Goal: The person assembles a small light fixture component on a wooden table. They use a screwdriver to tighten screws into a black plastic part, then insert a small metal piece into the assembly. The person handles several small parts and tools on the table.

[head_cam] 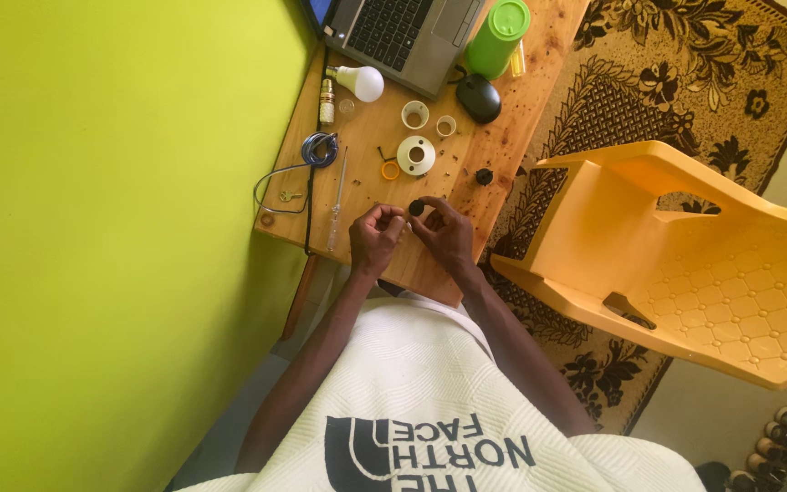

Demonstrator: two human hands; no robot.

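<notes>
Hands meet over the near edge of the wooden table (503, 137): your right hand (448, 235) pinches a small black part (417, 208) at its fingertips, and your left hand (375, 235) is curled just beside it, fingers bent toward the same part; whether it grips anything you cannot tell. Just left of your left hand lies a screwdriver (337, 200), past it a coiled wire (319, 148). Ahead sit a white lamp holder base (416, 155), two white rings (415, 115), a black cap (484, 176), a bulb (362, 83), a black mouse (479, 97), a green cup (497, 36) and a laptop (403, 36). An orange plastic chair (685, 264) lies tipped to your right.
</notes>
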